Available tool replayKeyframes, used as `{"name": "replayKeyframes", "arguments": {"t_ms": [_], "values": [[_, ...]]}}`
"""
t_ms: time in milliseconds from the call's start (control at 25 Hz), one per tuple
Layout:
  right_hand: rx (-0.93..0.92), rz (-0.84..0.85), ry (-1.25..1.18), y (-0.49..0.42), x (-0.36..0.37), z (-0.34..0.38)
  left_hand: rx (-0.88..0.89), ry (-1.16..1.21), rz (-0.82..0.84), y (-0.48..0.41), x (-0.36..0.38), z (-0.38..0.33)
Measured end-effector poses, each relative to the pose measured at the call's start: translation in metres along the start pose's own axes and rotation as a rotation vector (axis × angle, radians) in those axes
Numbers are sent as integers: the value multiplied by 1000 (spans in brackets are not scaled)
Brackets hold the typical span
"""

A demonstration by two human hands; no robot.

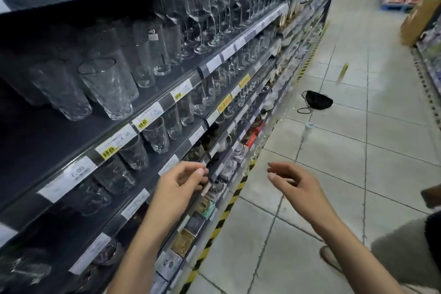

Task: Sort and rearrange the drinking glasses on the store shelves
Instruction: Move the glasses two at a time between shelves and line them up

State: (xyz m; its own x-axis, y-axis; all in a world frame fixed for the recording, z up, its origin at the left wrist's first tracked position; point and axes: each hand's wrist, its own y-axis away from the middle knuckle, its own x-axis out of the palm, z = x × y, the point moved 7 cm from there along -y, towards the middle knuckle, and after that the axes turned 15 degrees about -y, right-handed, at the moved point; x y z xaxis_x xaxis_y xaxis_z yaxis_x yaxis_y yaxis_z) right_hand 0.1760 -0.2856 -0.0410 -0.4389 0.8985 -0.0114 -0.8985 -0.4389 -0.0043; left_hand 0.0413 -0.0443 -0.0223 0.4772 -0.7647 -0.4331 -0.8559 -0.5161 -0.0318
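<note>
Left grip [177,186], right grip [294,185] empty; tumblers [108,89] upright, rims up.

The shelf edge [202,70] carries three yellow stickers reading "特价". The nearest tag [114,143] also shows "1.60", the next tag [149,117] what looks like "2.50", and the third tag [181,93] no legible price. A white tag [78,172] closer in seems to read "1.00"; the other labels are too blurred to read.
</note>
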Motion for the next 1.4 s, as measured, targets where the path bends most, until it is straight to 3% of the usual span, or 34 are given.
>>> {"name": "replayKeyframes", "arguments": {"t_ms": [320,760,1000,1240,1400], "values": [[-72,178,13,-170,15,23,-8,-52,-228,-131,0,-33],[-187,449,-11,-397,135,82,-174,-92,-722,-283,-51,-32],[-209,572,0,-469,196,91,-322,-353,-1115,-279,-78,-38],[-214,761,62,-508,253,83,-608,-499,-1362,-266,-77,-33],[-210,878,42,-519,278,77,-746,-563,-1432,-270,-78,-32]]}}
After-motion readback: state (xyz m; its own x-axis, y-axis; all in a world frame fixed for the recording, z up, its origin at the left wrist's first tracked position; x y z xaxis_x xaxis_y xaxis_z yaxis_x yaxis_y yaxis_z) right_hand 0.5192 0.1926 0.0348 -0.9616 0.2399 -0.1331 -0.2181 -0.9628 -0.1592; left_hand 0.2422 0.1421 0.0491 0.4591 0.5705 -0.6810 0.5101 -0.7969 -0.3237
